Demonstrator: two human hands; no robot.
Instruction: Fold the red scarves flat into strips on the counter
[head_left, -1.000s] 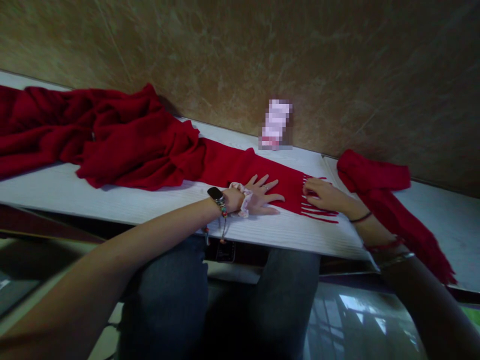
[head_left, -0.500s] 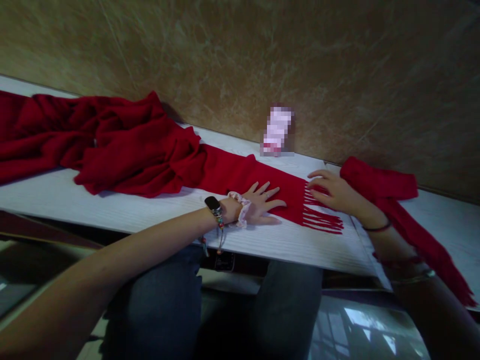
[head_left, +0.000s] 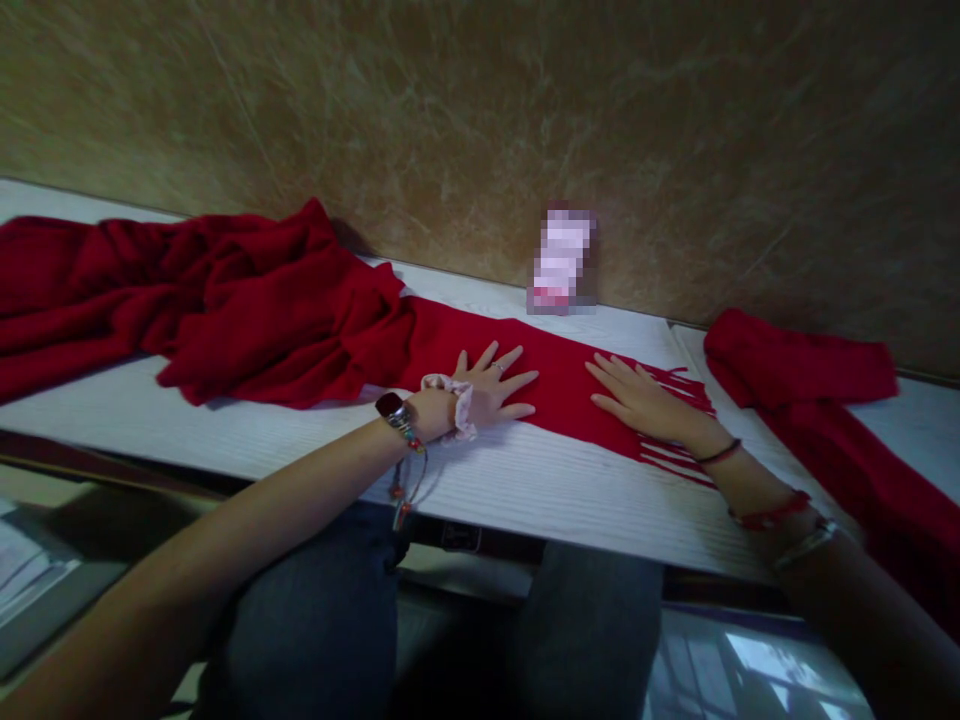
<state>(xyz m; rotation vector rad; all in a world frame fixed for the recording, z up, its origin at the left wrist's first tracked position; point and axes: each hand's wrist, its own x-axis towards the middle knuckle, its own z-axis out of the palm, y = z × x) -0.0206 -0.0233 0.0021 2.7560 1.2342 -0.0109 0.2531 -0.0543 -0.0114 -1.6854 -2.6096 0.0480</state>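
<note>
A red fringed scarf (head_left: 559, 375) lies along the white table, its right part spread flat and its left part bunched in loose folds. My left hand (head_left: 491, 388) rests palm down on the flat part with fingers spread. Nearer the fringed end, my right hand (head_left: 645, 400) also lies flat on the cloth, palm down, fingers stretched toward the left. It hides some of the fringe. Neither hand grips the fabric.
Another red cloth (head_left: 810, 365), folded over at the top, lies to the right past a seam in the table (head_left: 480, 480). A blurred-out pinkish rectangular object (head_left: 561, 258) leans against the brown marbled wall (head_left: 450, 120) behind.
My right hand has come down from over the fringe onto the scarf, flattening out leftward. My left hand has slid slightly left along the cloth. The view has shifted a little.
</note>
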